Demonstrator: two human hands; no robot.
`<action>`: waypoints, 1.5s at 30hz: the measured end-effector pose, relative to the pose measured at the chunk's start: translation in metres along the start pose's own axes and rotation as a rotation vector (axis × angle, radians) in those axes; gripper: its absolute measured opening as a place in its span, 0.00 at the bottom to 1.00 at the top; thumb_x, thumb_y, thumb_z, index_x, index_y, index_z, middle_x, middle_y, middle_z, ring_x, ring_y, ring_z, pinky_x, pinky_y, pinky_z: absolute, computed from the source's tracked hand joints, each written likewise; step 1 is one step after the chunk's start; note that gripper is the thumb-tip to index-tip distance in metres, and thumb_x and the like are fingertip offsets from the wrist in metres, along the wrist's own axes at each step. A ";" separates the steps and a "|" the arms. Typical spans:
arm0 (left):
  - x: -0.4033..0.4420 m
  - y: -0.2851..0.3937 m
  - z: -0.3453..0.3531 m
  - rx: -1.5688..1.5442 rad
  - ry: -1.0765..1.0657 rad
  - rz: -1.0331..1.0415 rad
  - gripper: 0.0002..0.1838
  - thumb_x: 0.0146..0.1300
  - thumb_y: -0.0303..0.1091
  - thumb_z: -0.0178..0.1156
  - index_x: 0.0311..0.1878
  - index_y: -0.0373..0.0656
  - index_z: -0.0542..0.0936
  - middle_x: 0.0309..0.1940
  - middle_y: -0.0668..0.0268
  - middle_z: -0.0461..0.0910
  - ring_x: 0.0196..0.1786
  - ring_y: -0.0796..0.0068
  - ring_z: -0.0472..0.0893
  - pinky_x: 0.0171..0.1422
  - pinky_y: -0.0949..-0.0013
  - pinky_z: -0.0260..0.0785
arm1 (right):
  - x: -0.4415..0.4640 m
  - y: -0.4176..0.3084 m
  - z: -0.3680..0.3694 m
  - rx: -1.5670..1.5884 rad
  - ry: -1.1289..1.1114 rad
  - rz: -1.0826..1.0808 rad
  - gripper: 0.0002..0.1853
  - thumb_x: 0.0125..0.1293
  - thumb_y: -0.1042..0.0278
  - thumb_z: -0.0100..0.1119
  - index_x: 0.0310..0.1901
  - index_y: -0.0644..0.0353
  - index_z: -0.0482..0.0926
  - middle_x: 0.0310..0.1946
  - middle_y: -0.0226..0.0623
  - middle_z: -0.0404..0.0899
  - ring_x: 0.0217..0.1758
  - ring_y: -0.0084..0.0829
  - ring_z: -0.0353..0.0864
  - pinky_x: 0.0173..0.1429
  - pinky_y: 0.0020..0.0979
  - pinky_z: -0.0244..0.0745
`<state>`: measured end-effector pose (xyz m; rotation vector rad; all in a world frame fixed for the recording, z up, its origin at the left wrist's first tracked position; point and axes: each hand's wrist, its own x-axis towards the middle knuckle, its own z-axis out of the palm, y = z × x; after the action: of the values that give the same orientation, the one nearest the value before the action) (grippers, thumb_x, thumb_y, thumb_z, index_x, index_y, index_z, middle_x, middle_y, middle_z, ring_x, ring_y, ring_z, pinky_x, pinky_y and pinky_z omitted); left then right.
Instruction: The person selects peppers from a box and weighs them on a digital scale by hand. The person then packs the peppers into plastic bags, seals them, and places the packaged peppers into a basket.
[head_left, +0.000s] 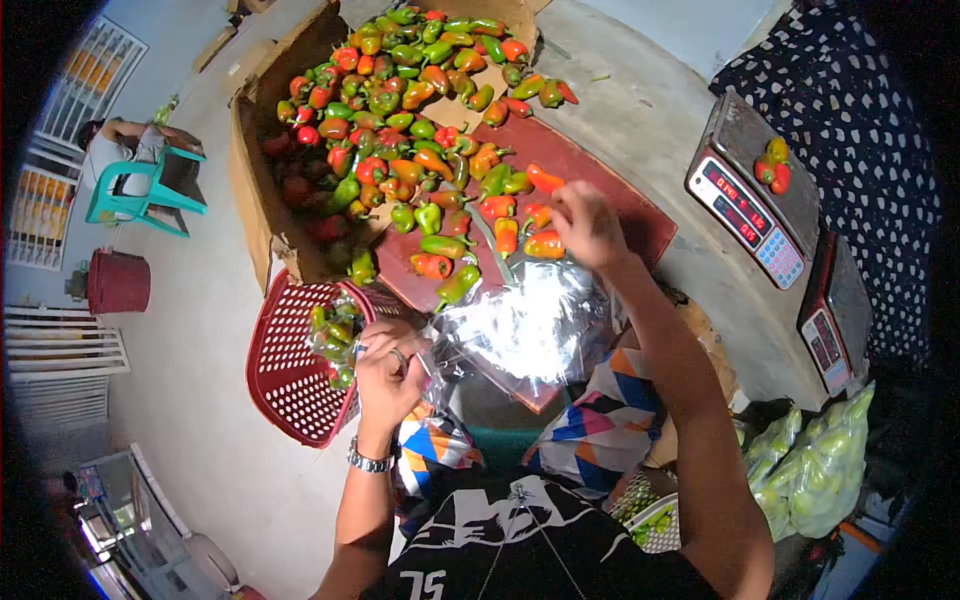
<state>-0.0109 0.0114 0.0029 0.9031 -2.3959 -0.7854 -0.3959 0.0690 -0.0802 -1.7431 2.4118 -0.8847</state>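
Observation:
My left hand (390, 375) is closed on the thin clear edge of a plastic bag (430, 365), above the rim of a red perforated basket (290, 370). Beside it, bagged peppers (335, 330) sit in that basket. Curled fingers bring my right hand (592, 228) close to an orange pepper (545, 245) and a smaller red-orange pepper (537, 216) on the dark red board (640, 215). Whether a pepper is within those fingers is hidden. Shiny clear plastic bags (530, 325) lie on the board in front of me.
An open cardboard box (250, 190) spills many red, orange and green peppers (400, 110) onto the board. At right stand a digital scale (745, 205) bearing a few peppers (773, 170), a second scale (830, 345) and bagged green produce (815, 470). A person (130, 140) sits on a green chair (160, 190).

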 end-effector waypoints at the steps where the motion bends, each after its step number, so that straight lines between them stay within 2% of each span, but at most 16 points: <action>1: 0.000 0.000 0.001 -0.007 -0.005 -0.007 0.11 0.55 0.22 0.64 0.40 0.41 0.90 0.36 0.57 0.88 0.42 0.57 0.85 0.53 0.60 0.75 | 0.011 0.006 0.002 -0.091 0.023 0.015 0.19 0.61 0.64 0.74 0.52 0.60 0.82 0.52 0.49 0.82 0.57 0.52 0.82 0.62 0.44 0.76; 7: 0.004 0.008 0.004 0.018 0.008 -0.001 0.09 0.57 0.24 0.65 0.40 0.41 0.90 0.34 0.57 0.87 0.41 0.58 0.85 0.55 0.61 0.75 | 0.061 0.025 0.032 -0.269 -0.115 0.148 0.20 0.66 0.64 0.66 0.58 0.57 0.83 0.44 0.48 0.85 0.52 0.48 0.84 0.58 0.43 0.76; 10: 0.002 0.005 0.004 -0.003 0.004 -0.043 0.08 0.58 0.25 0.65 0.39 0.41 0.89 0.34 0.58 0.87 0.41 0.58 0.85 0.57 0.62 0.74 | 0.075 0.054 0.017 0.508 -0.057 0.303 0.18 0.70 0.63 0.53 0.56 0.60 0.82 0.37 0.37 0.85 0.38 0.36 0.82 0.49 0.35 0.77; 13: 0.000 -0.002 0.005 0.037 -0.020 -0.034 0.06 0.58 0.25 0.65 0.38 0.40 0.89 0.35 0.58 0.88 0.44 0.59 0.86 0.62 0.62 0.72 | 0.044 0.057 -0.059 1.806 -0.358 0.368 0.25 0.73 0.58 0.44 0.61 0.65 0.80 0.37 0.36 0.84 0.35 0.30 0.80 0.42 0.30 0.77; 14: 0.002 0.001 0.006 0.018 -0.011 -0.021 0.06 0.58 0.25 0.65 0.38 0.40 0.89 0.35 0.58 0.88 0.44 0.59 0.86 0.63 0.62 0.72 | 0.031 0.064 -0.068 1.809 -0.301 0.343 0.30 0.74 0.55 0.40 0.64 0.70 0.77 0.40 0.39 0.85 0.37 0.30 0.81 0.43 0.30 0.76; 17: 0.004 0.005 0.007 -0.011 -0.021 -0.019 0.08 0.56 0.24 0.65 0.39 0.39 0.89 0.37 0.57 0.88 0.46 0.60 0.86 0.66 0.61 0.70 | -0.016 0.079 -0.132 1.629 -0.195 0.562 0.26 0.74 0.56 0.45 0.63 0.68 0.78 0.43 0.39 0.85 0.39 0.30 0.82 0.44 0.30 0.77; 19: 0.006 0.003 0.008 0.019 0.002 0.072 0.10 0.56 0.25 0.65 0.41 0.41 0.90 0.37 0.56 0.88 0.44 0.55 0.84 0.59 0.59 0.73 | -0.045 0.082 -0.160 1.405 0.199 0.809 0.23 0.73 0.58 0.54 0.61 0.66 0.78 0.44 0.39 0.86 0.42 0.30 0.83 0.45 0.30 0.77; 20: 0.006 0.004 0.009 0.015 -0.008 0.064 0.10 0.56 0.25 0.65 0.41 0.41 0.90 0.37 0.56 0.88 0.44 0.55 0.84 0.59 0.59 0.73 | -0.066 0.104 -0.172 1.490 0.216 0.761 0.19 0.70 0.62 0.62 0.58 0.64 0.79 0.44 0.40 0.87 0.42 0.30 0.84 0.43 0.28 0.77; 21: 0.006 0.005 0.009 0.013 -0.016 0.056 0.10 0.56 0.25 0.65 0.41 0.40 0.90 0.37 0.56 0.88 0.44 0.55 0.84 0.58 0.59 0.73 | -0.087 0.141 -0.182 1.558 0.122 0.662 0.17 0.70 0.64 0.63 0.56 0.63 0.80 0.47 0.41 0.87 0.42 0.31 0.85 0.42 0.28 0.78; 26: 0.007 0.016 0.007 -0.018 -0.054 -0.035 0.08 0.57 0.22 0.63 0.38 0.36 0.88 0.38 0.55 0.88 0.49 0.56 0.86 0.67 0.59 0.70 | -0.142 0.150 -0.221 1.431 0.702 0.790 0.19 0.63 0.76 0.58 0.57 0.63 0.75 0.48 0.44 0.85 0.47 0.38 0.87 0.45 0.32 0.83; 29: 0.005 0.013 0.006 -0.029 -0.062 -0.057 0.07 0.57 0.23 0.64 0.38 0.37 0.88 0.37 0.55 0.88 0.49 0.56 0.86 0.68 0.59 0.70 | -0.196 0.218 -0.227 1.646 0.614 0.607 0.17 0.66 0.76 0.59 0.57 0.64 0.75 0.46 0.42 0.84 0.48 0.39 0.87 0.49 0.34 0.87; 31: 0.005 0.013 0.006 -0.041 -0.045 -0.038 0.07 0.57 0.23 0.64 0.38 0.37 0.88 0.36 0.56 0.88 0.49 0.56 0.86 0.68 0.58 0.70 | -0.187 0.218 -0.235 1.409 0.974 0.919 0.13 0.70 0.75 0.62 0.54 0.64 0.77 0.44 0.40 0.83 0.44 0.36 0.86 0.50 0.33 0.89; 33: 0.006 0.011 0.006 -0.003 -0.043 -0.017 0.07 0.57 0.24 0.64 0.38 0.37 0.88 0.37 0.55 0.88 0.50 0.56 0.86 0.68 0.58 0.69 | -0.174 0.223 -0.246 1.230 1.078 0.924 0.08 0.72 0.73 0.64 0.49 0.64 0.80 0.39 0.35 0.81 0.40 0.30 0.84 0.48 0.29 0.89; 38: 0.006 0.012 0.007 0.006 -0.045 -0.041 0.09 0.57 0.25 0.63 0.40 0.39 0.89 0.40 0.53 0.88 0.52 0.55 0.86 0.69 0.57 0.69 | -0.153 0.320 -0.266 0.296 0.778 1.037 0.16 0.66 0.61 0.70 0.48 0.64 0.86 0.43 0.40 0.88 0.46 0.38 0.88 0.57 0.37 0.83; 41: 0.006 0.014 0.007 0.022 -0.048 -0.049 0.10 0.57 0.24 0.64 0.41 0.39 0.90 0.39 0.53 0.88 0.51 0.55 0.86 0.68 0.57 0.70 | -0.120 0.282 -0.273 -0.337 0.578 1.063 0.27 0.58 0.51 0.75 0.55 0.60 0.87 0.47 0.46 0.90 0.50 0.44 0.90 0.59 0.40 0.80; 45: 0.005 0.014 0.007 0.022 -0.055 -0.077 0.10 0.57 0.23 0.64 0.41 0.38 0.90 0.38 0.54 0.88 0.48 0.54 0.85 0.65 0.58 0.71 | -0.115 0.299 -0.261 -0.451 0.555 1.052 0.31 0.55 0.45 0.78 0.57 0.53 0.87 0.48 0.48 0.90 0.53 0.47 0.90 0.63 0.43 0.79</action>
<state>-0.0247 0.0189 0.0083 0.9999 -2.4341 -0.8236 -0.7024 0.3429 -0.0341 -0.0005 3.3991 -0.7112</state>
